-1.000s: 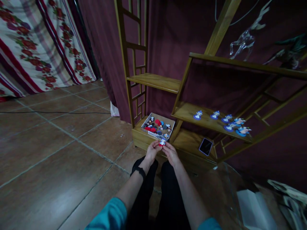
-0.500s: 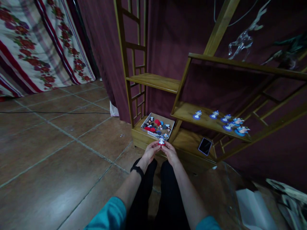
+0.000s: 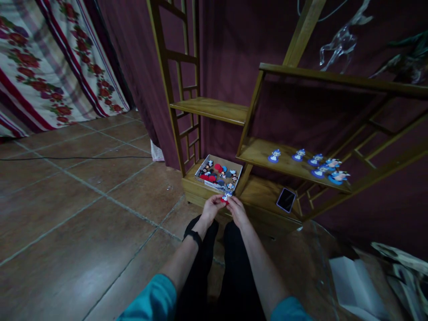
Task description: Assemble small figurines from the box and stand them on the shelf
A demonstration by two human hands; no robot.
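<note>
Between the fingertips of my left hand (image 3: 211,208) and my right hand (image 3: 238,211) is a small white-and-blue figurine (image 3: 227,195) on a red base. Both hands are closed on it, in front of my knees; the figurine leans to the right. Just beyond my hands sits a shallow cardboard box (image 3: 204,183) holding several small figurines and round red, blue and dark bases. Up on the shelf to the right, several finished-looking figurines (image 3: 274,156) stand on blue and purple bases.
The wooden shelf unit (image 3: 257,151) fills the space ahead, with a phone (image 3: 286,199) on its lower board. A clear horse ornament (image 3: 341,44) stands on the upper board. White packaging (image 3: 354,285) lies on the floor at right. A thin cable (image 3: 83,157) crosses the tiles at left.
The figurine has gone from upright to leaning right between my fingers. My hands have stayed nearly in place, and the view has shifted slightly.
</note>
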